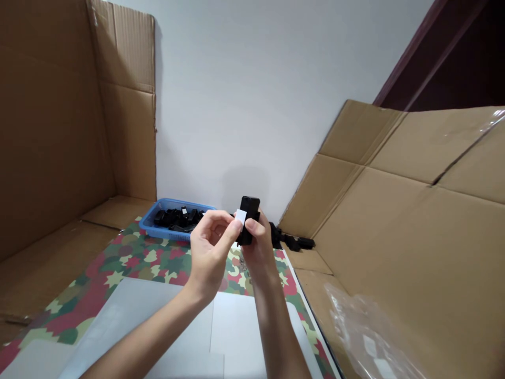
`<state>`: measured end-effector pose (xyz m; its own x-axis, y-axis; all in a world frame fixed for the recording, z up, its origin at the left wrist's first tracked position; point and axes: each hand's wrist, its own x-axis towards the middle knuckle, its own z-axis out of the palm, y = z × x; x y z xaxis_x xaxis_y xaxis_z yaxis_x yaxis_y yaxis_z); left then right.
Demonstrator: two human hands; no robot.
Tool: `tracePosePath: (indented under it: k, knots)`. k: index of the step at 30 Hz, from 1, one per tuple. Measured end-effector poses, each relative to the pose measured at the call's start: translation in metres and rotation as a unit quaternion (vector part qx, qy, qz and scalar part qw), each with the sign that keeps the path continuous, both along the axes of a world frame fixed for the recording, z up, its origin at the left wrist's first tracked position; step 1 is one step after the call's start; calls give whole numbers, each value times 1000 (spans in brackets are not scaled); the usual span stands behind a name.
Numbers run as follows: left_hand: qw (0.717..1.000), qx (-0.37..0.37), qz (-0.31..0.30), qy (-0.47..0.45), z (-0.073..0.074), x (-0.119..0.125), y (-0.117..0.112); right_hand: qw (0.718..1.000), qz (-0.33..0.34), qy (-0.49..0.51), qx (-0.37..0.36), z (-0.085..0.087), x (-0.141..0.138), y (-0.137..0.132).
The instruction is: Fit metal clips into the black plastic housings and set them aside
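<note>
My right hand (258,239) is wrapped round a small black rectangular device (250,205), held upright above the table. Between thumb and finger, my left hand (215,245) pinches a small white label (240,216) against the left side of the device. Whether the label is stuck on or loose, I cannot tell. Behind my left hand, a blue plastic basket (147,225) holds several black items (175,218), one with a white patch. More black items (292,241) lie to the right of my right hand.
A camouflage-patterned cloth (130,258) covers the table, with pale grey sheets (236,326) in front. Cardboard walls stand at left (51,131) and right (414,226). A clear plastic bag (363,326) lies at the lower right. Behind is a white wall (244,95).
</note>
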<state>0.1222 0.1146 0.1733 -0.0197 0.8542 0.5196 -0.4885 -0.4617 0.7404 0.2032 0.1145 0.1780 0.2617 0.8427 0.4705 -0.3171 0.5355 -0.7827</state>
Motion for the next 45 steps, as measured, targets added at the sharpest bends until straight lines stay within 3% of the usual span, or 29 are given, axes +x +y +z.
tracePosePath:
  k: [4,10,17,22,24,26,30,32,34,37,42,45]
  knots:
    - [1000,10,4,11,-1,-1,0,1000,7,15,-3,-1,-1,3]
    - [992,33,64,103,-1,-5,7,999,35,20,4,-3,2,6]
    - [994,40,-29,97,2,-10,16,989,123,83,-24,-8,-11,8]
    - [985,84,-81,129,-9,-4,20,978,151,140,-40,-10,-7,13]
    - [981,89,-82,152,-13,-4,27,986,127,95,-47,-15,5,20]
    - [984,68,-80,147,-11,-11,37,995,61,25,-77,-24,18,33]
    - [1000,-5,-14,1,10,-45,58,981,-22,-118,-150,-47,26,76]
    - [996,-41,44,-63,23,-66,65,963,-26,-193,-184,-57,23,102]
    - [990,-58,62,-114,33,-82,69,940,-41,-265,-213,-65,25,124]
    - [982,-35,71,-169,40,-98,71,891,-114,-360,-252,-74,54,140]
    - [962,5,124,-243,45,-106,66,750,-265,-496,-348,-98,148,117]
    - [954,5,120,-274,47,-105,63,658,-310,-566,-388,-122,181,103]
